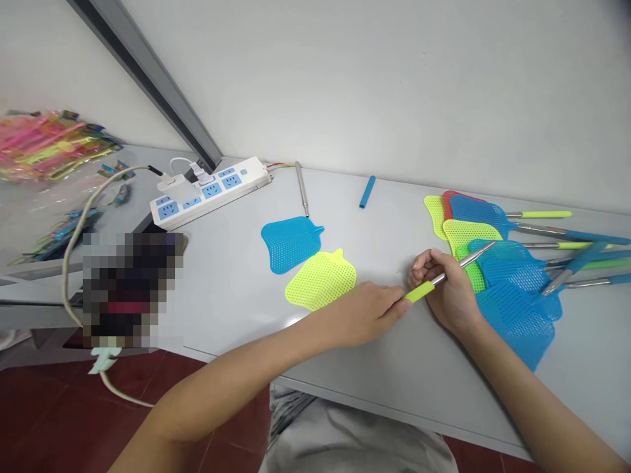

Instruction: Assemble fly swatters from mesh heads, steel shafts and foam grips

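My left hand [369, 312] is closed on the yellow-green grip of a telescopic fly swatter handle [420, 291]. The handle's metal rod runs up to the right, across my right hand [451, 289], whose fingers are curled and whose thumb lies by the rod. No swatter head is on the rod's tip. Left of my hands lie a loose yellow swatter head [323, 279] and a loose blue swatter head [292, 244]. Beyond them, a bare metal rod [302, 189] and a short blue grip sleeve [367, 192] rest on the table.
Several assembled fly swatters [517, 263] lie piled at the right, handles pointing right. A white power strip [211, 192] with plugs and a cable stands at the back left. A blurred-out dark object [133, 289] lies at the left edge. Bagged pink and yellow items [46, 144] are further left.
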### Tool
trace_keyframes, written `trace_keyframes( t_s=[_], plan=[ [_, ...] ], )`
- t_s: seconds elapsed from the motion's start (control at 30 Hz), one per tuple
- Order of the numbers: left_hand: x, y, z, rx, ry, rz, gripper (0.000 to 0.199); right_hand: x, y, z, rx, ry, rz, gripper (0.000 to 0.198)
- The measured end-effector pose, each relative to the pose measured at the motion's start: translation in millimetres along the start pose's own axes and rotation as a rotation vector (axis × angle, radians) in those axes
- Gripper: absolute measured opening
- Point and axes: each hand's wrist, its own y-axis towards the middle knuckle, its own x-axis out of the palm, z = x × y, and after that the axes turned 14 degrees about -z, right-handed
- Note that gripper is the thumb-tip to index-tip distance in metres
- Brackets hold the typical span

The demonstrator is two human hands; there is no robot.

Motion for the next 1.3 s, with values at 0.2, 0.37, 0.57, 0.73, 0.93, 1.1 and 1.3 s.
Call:
trace_keyframes(
  t_s=[0.2,0.37,0.57,0.73,0.93,1.1,1.3],
  plan=[
    [1.9,0.3,-1.4,0.018,0.017,0.009,0.035,1.0,0.0,-1.3,0.001,0.011,0.007,0.032],
    [1.5,0.2,-0.9,0.016,0.018,0.003,0.035,1.3,-0.3,-0.9,-0.003,0.020,0.005,0.033],
    [-0.3,-0.4,-1.3,0.034,0.007,0.002,0.032,0.0,-0.4,0.4,-0.002,-0.008,-0.004,0.031],
    [-0.1,-0.4,-1.0,0.026,-0.002,-0.001,0.034,0.6,-0.2,-0.5,0.000,-0.005,0.006,0.031],
    [0.4,0.1,-0.7,0.009,0.003,-0.007,0.034,-0.3,0.2,0.3,-0.003,-0.017,0.001,0.030],
    [0.0,-0.4,-1.1,0.018,-0.002,0.001,0.034,-0.3,0.1,0.2,-0.002,-0.002,0.000,0.031],
    [-0.6,-0.3,0.1,-0.001,0.001,-0.017,0.035,0.9,-0.1,-0.5,-0.001,-0.005,0.007,0.031]
  ],
)
